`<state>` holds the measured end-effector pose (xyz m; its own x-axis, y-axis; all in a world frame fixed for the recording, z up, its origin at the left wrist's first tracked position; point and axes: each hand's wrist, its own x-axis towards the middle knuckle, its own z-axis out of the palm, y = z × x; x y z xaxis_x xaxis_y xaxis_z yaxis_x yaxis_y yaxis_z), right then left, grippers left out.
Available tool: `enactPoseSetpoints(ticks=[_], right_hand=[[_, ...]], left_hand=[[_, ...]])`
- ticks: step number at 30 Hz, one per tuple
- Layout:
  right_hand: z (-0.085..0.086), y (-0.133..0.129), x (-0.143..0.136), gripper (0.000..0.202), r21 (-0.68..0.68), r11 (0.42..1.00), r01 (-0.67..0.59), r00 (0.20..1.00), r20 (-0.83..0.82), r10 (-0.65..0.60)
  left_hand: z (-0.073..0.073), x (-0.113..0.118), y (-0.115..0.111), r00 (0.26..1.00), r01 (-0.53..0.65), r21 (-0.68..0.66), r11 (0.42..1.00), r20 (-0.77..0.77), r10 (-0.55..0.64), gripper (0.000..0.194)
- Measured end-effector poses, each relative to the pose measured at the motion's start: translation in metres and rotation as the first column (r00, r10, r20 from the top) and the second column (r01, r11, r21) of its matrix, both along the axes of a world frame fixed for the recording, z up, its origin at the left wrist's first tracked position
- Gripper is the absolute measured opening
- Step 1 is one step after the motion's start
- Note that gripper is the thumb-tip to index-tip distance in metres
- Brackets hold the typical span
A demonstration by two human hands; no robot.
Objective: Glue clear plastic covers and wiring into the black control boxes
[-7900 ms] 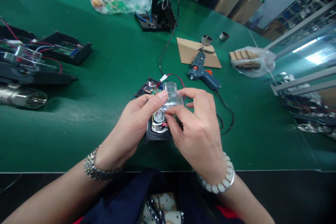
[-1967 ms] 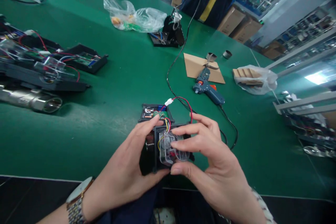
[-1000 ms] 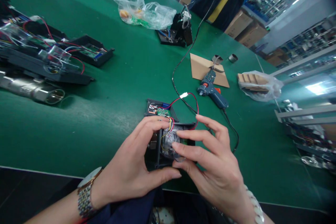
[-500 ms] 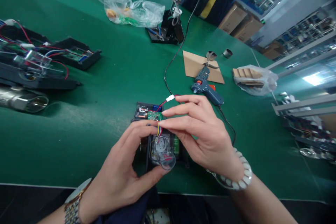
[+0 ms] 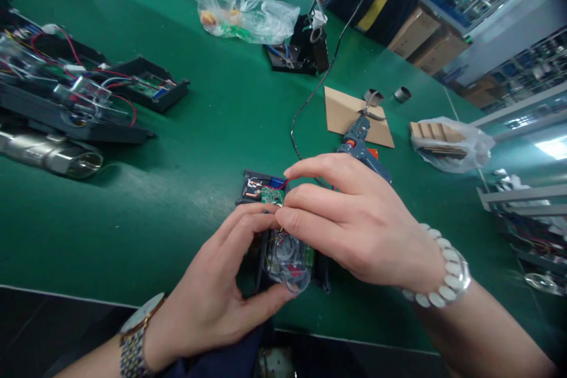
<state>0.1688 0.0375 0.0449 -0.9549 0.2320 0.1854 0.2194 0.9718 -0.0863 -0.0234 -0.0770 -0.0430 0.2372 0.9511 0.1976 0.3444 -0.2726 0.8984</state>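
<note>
An opened dark plastic casing (image 5: 326,283) lies near the bench's front edge, with a clear plastic housing (image 5: 286,254) and a small green circuit board (image 5: 271,195) in it. My left hand (image 5: 212,289) is closed around the clear housing, thumb at its near end and fingers by the board. The fingertips of my right hand (image 5: 349,224) are pinched together at thin coloured wires (image 5: 280,229) between board and housing; the hand hides part of them. A red wire (image 5: 287,182) runs under my right index finger. A green cylinder (image 5: 309,256) shows beside the housing.
A glue gun (image 5: 358,133) rests partly on a cardboard sheet (image 5: 339,109) beyond my right hand. A black cable (image 5: 293,124) crosses the bench. Further off are pliers (image 5: 286,56) and a plastic bag (image 5: 266,18). Another opened device (image 5: 84,124) and a metal cylinder (image 5: 48,150) lie left.
The whole scene has shifted rightward in view. My right hand now reaches further over the wires, and the white connector seen before is hidden. My left hand keeps its hold on the housing.
</note>
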Motion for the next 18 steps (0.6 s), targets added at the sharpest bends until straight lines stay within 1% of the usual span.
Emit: enactPoseSetpoints(ticks=[2,4,8,12,18], right_hand=[[0.002,0.001,-0.001,0.034,0.036,0.998,-0.053,0.998,0.032,0.052],[0.002,0.002,-0.001,0.030,0.057,0.996,-0.072,0.997,0.043,0.070],[-0.005,0.003,0.001,0.024,0.074,0.997,-0.027,0.999,0.022,0.025],[-0.012,0.003,0.005,0.026,0.017,1.000,0.025,1.000,-0.012,-0.025],[-0.016,0.001,0.009,0.031,-0.073,0.996,0.041,0.996,-0.073,-0.047]], left_hand=[[0.000,-0.001,0.000,1.000,0.007,0.002,1.000,-0.009,-0.007,0.056],[0.000,-0.002,0.001,1.000,0.016,0.000,1.000,-0.013,-0.016,0.057],[0.000,-0.004,0.002,1.000,0.021,-0.010,1.000,-0.009,-0.021,0.058],[0.000,-0.004,0.002,1.000,0.026,-0.007,1.000,-0.005,-0.027,0.059],[0.001,-0.004,0.003,0.999,0.040,-0.033,0.999,0.000,-0.040,0.058]])
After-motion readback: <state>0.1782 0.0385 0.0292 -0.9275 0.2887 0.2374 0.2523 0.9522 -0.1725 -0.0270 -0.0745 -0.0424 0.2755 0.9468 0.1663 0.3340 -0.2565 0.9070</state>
